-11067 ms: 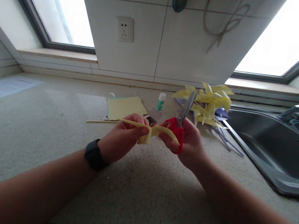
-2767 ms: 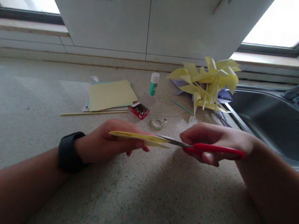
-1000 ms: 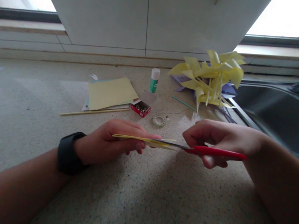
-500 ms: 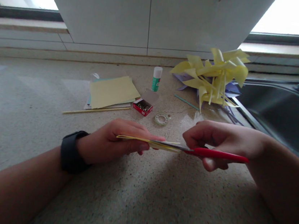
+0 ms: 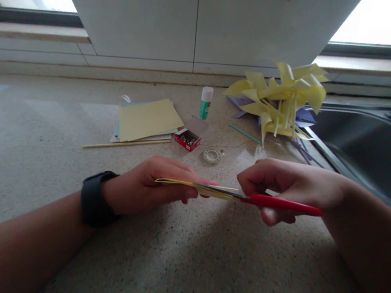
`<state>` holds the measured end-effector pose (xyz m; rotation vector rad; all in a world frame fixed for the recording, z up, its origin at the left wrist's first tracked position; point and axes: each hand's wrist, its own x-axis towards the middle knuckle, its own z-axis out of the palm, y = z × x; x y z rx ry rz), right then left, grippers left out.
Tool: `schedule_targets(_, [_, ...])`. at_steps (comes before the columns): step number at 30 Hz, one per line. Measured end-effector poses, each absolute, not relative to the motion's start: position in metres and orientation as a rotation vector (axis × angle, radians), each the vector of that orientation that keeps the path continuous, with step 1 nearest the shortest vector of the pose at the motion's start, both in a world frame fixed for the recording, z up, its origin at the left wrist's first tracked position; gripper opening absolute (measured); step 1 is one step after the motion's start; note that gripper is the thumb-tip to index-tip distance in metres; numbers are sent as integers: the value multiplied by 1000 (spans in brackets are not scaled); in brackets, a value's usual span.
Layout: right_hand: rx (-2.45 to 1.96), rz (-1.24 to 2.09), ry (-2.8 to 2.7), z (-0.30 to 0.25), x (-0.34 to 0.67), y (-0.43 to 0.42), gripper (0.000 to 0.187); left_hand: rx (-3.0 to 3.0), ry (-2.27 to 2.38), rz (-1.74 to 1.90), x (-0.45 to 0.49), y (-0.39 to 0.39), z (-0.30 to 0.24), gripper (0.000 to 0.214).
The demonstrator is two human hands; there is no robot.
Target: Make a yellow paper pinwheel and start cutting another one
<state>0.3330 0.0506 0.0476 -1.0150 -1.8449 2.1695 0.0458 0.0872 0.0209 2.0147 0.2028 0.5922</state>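
My left hand point(image 5: 162, 187), with a black watch point(image 5: 99, 199) on its wrist, pinches a folded piece of yellow paper point(image 5: 171, 181) between thumb and fingers. The paper is seen nearly edge-on, its fold toward the left. In my right hand point(image 5: 279, 185) is a pair of scissors point(image 5: 284, 204) with red handles; the fingers are closed around them. The blades point left and lie along the paper, close to my left fingertips. Both hands are held above the speckled countertop point(image 5: 174, 258). How far the blades are apart cannot be made out.
Behind my hands lie a stack of coloured paper point(image 5: 151, 119), a wooden stick point(image 5: 126, 144), a red box of small metal fasteners point(image 5: 187, 140), a tape roll point(image 5: 212, 155) and a glue stick point(image 5: 205, 103). Yellow paper pinwheels point(image 5: 287, 98) rest beside the sink point(image 5: 366, 148). A thin green strip point(image 5: 244, 133) lies nearby.
The scissors and my right hand have shifted very slightly left along the paper. My left hand keeps its hold, moved a touch to the right.
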Motion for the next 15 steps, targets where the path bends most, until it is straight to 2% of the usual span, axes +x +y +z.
schedule_targets(10, [-967, 2186, -1767, 46, 337, 52, 38, 1903, 235, 680, 43, 84, 15, 48])
schedule_targets(15, [-933, 2169, -1740, 44, 344, 54, 36, 1707, 302, 863, 46, 79, 15, 38])
